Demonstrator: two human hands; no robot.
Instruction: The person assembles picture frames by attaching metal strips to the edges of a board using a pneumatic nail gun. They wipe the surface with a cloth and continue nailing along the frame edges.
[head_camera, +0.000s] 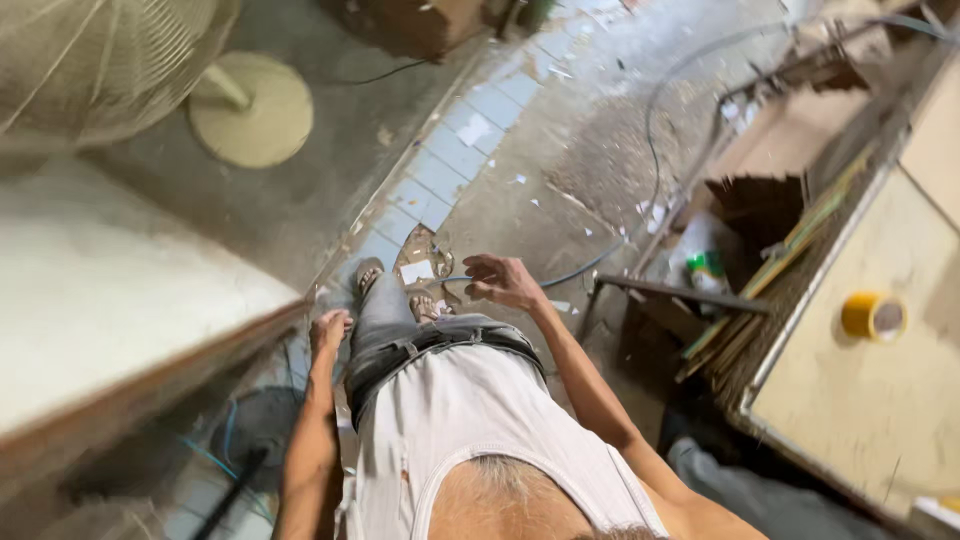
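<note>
Sandalled feet (395, 290) on a dusty grey concrete floor (560, 150) fill the middle of the head view, seen past a white sleeveless vest. The person stands, both arms hanging down. The left hand (330, 328), low in the centre-left of the frame, hangs just beside the edge of a pale, wood-rimmed counter (120, 300); its fingers curl loosely together and hold nothing that shows. The right hand (503, 282), at centre, is raised a little with its fingers (478, 266) spread apart and empty, as if for balance. A thin grey cable (650, 130) runs over the floor just beyond it, near but not touching. At the right edge a yellow roll of tape (872, 316) lies flat on a beige board (880, 400), well apart from both hands. A cream pedestal fan base (250, 108) stands at upper left.
</note>
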